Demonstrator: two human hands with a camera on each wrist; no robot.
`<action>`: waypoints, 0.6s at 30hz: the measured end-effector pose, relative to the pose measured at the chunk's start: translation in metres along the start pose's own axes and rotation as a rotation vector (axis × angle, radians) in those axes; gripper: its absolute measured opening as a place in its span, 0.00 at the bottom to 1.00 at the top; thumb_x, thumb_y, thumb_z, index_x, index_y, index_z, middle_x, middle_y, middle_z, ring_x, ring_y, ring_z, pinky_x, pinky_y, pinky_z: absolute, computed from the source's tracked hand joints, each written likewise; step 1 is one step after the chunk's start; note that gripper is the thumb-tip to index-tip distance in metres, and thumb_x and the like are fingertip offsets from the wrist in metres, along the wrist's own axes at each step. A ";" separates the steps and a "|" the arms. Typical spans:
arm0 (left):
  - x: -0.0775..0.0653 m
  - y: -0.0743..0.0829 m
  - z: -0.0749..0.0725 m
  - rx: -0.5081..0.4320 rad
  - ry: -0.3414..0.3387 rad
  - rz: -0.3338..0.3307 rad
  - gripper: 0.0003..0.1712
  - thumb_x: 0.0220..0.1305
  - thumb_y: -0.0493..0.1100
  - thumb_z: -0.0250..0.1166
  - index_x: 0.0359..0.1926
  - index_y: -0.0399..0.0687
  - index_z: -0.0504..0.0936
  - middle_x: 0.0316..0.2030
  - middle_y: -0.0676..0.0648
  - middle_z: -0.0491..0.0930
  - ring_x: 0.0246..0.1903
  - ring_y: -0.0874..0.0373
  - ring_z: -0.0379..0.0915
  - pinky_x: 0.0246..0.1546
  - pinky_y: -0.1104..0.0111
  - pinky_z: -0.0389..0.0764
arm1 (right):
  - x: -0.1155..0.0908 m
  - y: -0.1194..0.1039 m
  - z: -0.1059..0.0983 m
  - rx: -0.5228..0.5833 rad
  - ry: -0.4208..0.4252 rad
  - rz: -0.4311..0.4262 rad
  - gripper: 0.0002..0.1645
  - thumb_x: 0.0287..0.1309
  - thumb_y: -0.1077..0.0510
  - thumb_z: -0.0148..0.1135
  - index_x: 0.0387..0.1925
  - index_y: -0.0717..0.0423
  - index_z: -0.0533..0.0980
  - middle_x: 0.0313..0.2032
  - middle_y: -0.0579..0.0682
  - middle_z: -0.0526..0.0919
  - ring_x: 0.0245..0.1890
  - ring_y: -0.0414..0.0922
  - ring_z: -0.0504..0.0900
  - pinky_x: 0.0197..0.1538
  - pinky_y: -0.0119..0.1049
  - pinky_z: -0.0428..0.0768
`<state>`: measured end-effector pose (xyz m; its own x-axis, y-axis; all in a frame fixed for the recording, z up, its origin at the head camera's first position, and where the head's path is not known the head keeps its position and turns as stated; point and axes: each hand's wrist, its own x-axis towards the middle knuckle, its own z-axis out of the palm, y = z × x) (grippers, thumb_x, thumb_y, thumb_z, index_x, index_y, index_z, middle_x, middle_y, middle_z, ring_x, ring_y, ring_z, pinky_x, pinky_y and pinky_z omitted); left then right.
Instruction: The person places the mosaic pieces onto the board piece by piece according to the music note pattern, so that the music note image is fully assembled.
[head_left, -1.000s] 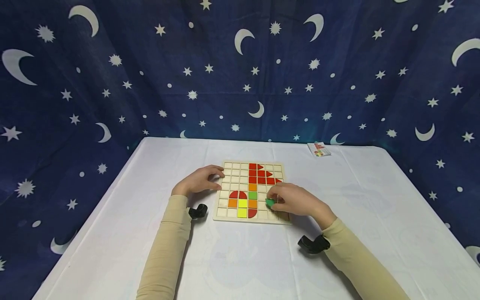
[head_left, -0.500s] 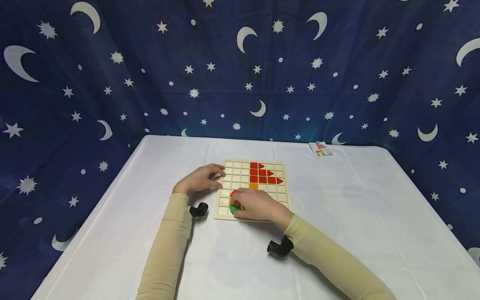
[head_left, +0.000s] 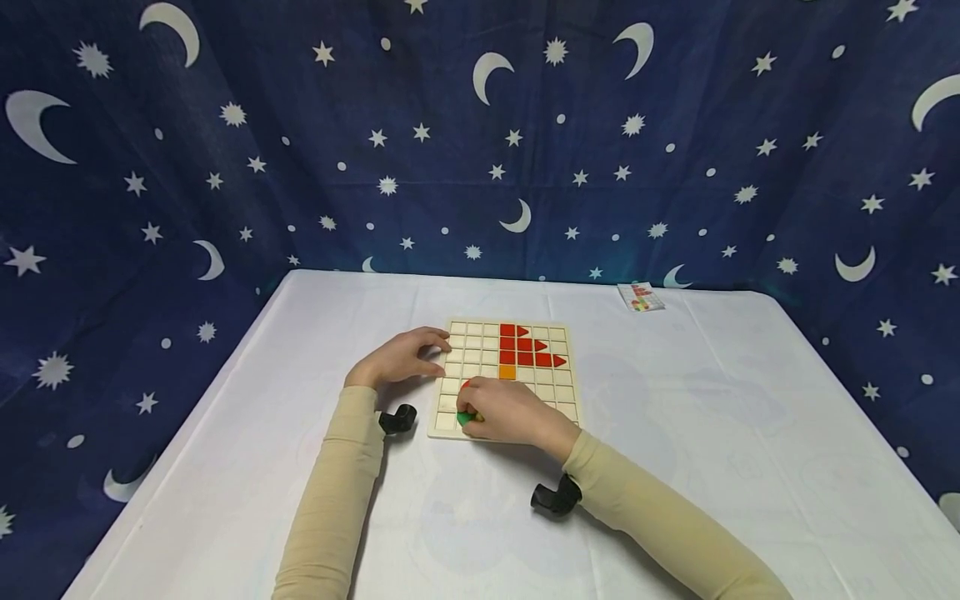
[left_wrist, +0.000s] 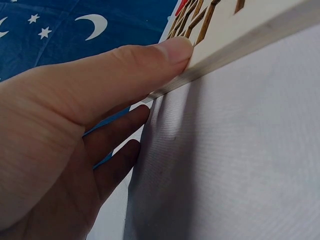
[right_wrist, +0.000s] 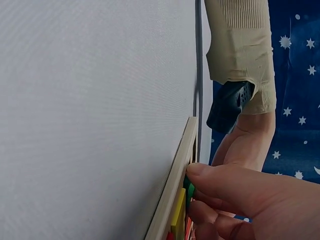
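A wooden grid board (head_left: 474,342) lies on the white table. My right hand (head_left: 513,408) pinches a green tile (head_left: 465,418) over the front-left cells. In the right wrist view, thumb and fingers hold the green tile (right_wrist: 189,191) close to the board's edge, beside a yellow tile (right_wrist: 177,216). The right hand hides most of the front tiles. Along the board's left side rests my left hand (head_left: 401,357); the left wrist view has its thumb (left_wrist: 175,50) on the rim. Red tiles (head_left: 526,359) form stepped rows at the back, with an orange tile (head_left: 507,372) below them.
A small picture card (head_left: 641,297) lies at the back right of the table (head_left: 450,533). A blue cloth (head_left: 420,208) with moons and stars hangs behind and beside it. Black wrist devices (head_left: 556,497) stick out from both sleeves.
My right hand has carried the green tile leftward from the board's right side to its front-left cells, shifting only slightly in the last half second. The left hand has stayed at the board's edge.
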<state>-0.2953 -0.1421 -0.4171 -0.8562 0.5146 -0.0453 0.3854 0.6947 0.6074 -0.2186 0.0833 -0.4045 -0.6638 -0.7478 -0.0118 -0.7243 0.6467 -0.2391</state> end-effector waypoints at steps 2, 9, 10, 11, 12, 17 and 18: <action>0.000 0.000 0.000 -0.002 0.001 0.001 0.24 0.58 0.43 0.72 0.55 0.41 0.80 0.67 0.41 0.68 0.69 0.45 0.57 0.70 0.54 0.58 | 0.000 0.000 0.000 0.000 0.003 0.003 0.04 0.56 0.54 0.67 0.34 0.47 0.79 0.31 0.40 0.72 0.29 0.37 0.72 0.28 0.29 0.72; 0.002 -0.001 0.000 0.000 0.002 -0.005 0.24 0.58 0.43 0.72 0.55 0.41 0.80 0.66 0.41 0.68 0.69 0.45 0.57 0.70 0.54 0.58 | 0.000 0.000 -0.001 -0.001 0.014 0.014 0.03 0.55 0.55 0.66 0.32 0.46 0.79 0.31 0.39 0.73 0.28 0.36 0.72 0.27 0.29 0.72; 0.002 -0.001 0.000 0.000 0.002 -0.004 0.24 0.58 0.43 0.72 0.55 0.41 0.80 0.66 0.41 0.68 0.69 0.45 0.57 0.70 0.54 0.59 | 0.000 0.000 -0.001 0.000 0.014 0.019 0.03 0.55 0.55 0.66 0.32 0.46 0.80 0.31 0.39 0.73 0.28 0.36 0.72 0.27 0.29 0.72; 0.002 -0.001 0.000 -0.001 0.001 -0.003 0.24 0.58 0.43 0.72 0.55 0.41 0.80 0.66 0.41 0.68 0.69 0.45 0.57 0.70 0.54 0.58 | -0.001 0.000 -0.001 0.003 0.013 0.025 0.03 0.55 0.55 0.66 0.32 0.46 0.80 0.31 0.39 0.73 0.28 0.36 0.72 0.27 0.29 0.73; 0.002 -0.001 0.000 0.000 0.001 -0.001 0.24 0.58 0.44 0.72 0.55 0.41 0.80 0.66 0.41 0.68 0.69 0.45 0.57 0.70 0.54 0.58 | -0.001 0.000 -0.001 0.003 0.013 0.028 0.03 0.55 0.54 0.67 0.33 0.46 0.80 0.31 0.39 0.73 0.28 0.36 0.72 0.27 0.29 0.73; 0.001 -0.001 0.001 0.008 -0.003 0.003 0.24 0.58 0.44 0.72 0.55 0.41 0.80 0.67 0.41 0.67 0.69 0.44 0.57 0.70 0.53 0.58 | -0.002 0.000 0.001 0.009 0.023 0.035 0.04 0.55 0.53 0.67 0.34 0.46 0.80 0.31 0.40 0.74 0.28 0.36 0.72 0.27 0.29 0.73; 0.001 -0.001 0.001 0.010 -0.004 0.002 0.24 0.58 0.44 0.72 0.55 0.41 0.80 0.67 0.41 0.67 0.69 0.44 0.57 0.70 0.54 0.58 | -0.002 0.000 0.001 0.007 0.027 0.034 0.04 0.56 0.53 0.67 0.33 0.46 0.80 0.31 0.40 0.74 0.28 0.36 0.72 0.27 0.29 0.73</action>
<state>-0.2962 -0.1414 -0.4185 -0.8541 0.5180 -0.0469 0.3907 0.6986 0.5995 -0.2167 0.0843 -0.4058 -0.6929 -0.7210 0.0059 -0.7000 0.6706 -0.2457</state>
